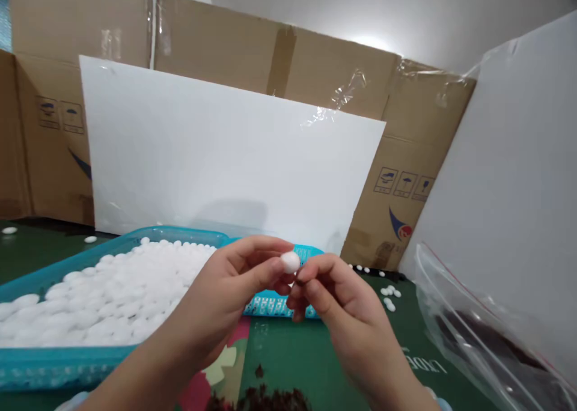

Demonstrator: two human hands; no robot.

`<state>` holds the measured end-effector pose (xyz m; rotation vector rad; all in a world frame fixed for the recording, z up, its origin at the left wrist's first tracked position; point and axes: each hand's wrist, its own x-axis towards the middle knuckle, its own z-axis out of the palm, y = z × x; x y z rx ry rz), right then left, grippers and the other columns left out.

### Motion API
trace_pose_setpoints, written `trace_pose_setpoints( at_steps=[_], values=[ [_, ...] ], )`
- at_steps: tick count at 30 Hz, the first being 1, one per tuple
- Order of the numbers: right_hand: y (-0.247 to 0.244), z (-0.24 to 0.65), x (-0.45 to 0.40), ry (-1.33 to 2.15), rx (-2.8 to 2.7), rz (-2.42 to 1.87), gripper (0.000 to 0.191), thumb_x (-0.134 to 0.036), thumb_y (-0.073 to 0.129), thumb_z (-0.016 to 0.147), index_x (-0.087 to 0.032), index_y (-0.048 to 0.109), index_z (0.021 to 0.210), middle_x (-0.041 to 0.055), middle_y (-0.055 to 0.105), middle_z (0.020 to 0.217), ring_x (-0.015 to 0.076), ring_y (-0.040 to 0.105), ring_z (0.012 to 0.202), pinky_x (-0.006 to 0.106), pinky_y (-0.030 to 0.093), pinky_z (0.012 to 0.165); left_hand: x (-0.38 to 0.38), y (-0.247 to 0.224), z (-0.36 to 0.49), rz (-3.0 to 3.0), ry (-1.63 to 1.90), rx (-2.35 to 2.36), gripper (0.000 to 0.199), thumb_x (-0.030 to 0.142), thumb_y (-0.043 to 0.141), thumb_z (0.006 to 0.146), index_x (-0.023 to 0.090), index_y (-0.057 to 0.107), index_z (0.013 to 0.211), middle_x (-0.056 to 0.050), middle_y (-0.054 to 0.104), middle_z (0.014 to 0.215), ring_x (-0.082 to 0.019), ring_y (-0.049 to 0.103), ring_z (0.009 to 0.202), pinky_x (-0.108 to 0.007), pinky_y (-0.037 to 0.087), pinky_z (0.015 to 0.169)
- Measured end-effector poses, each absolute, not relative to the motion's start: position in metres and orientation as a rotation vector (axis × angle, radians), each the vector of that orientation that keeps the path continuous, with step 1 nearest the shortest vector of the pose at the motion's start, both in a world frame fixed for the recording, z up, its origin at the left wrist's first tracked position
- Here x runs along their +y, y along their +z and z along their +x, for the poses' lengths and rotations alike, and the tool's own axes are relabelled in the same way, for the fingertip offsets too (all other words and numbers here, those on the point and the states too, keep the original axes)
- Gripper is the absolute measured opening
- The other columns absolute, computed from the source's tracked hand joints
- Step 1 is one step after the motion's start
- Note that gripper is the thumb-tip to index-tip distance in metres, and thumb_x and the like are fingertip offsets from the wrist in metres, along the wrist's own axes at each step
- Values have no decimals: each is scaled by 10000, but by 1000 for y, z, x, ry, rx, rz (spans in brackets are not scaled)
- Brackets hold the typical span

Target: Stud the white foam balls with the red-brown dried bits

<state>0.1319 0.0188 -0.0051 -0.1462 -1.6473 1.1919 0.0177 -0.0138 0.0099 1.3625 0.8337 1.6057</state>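
My left hand (pixel 243 279) pinches a small white cocoon-like oval (pixel 291 262) between thumb and fingertips, in the middle of the head view. Just to its right, my right hand (pixel 340 294) has thumb and forefinger pressed together on a dark brown shred (pixel 299 279), close below the oval. Whether the shred touches the oval I cannot tell. Under my left forearm stands a blue tray (pixel 67 358), heaped with the same kind of white ovals (pixel 121 297). A pile of dark brown shreds (pixel 265 398) lies at the bottom edge, in front of me.
Behind my hands is a second blue container (pixel 270 307), partly hidden. Loose white ovals (pixel 390 291) lie on the green table surface (pixel 288 345). A clear zip bag (pixel 487 339) with dark brown material lies at right. Cardboard (pixel 216 44) and a white board (pixel 225 152) stand behind.
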Motion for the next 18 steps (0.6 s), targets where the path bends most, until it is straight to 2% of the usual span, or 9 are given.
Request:
trace_pose_setpoints(
  at_steps=[8,14,18],
  values=[
    [-8,128,14,1142,-1633,-113,104,-281,434,686,-195,410,632,-37,435,502,64,444,456,181,388,428,-15,12,18,1401,1525,792,25,188,564,581,202,546,570,74,550,471,-50,488,444,-122,394,414],
    [-14,127,11,1097,-1579,-84,46,-205,399,705,-206,410,660,-48,430,501,57,449,461,173,388,443,-17,12,18,1456,1484,743,28,203,552,596,211,538,572,79,547,474,-59,496,440,-142,412,429],
    [-16,127,10,1079,-1575,-105,74,-152,383,705,-210,409,667,-43,447,538,53,451,489,163,380,450,-17,12,17,1469,1481,773,42,191,554,591,214,536,559,78,546,481,-65,499,442,-148,420,437]
  ],
)
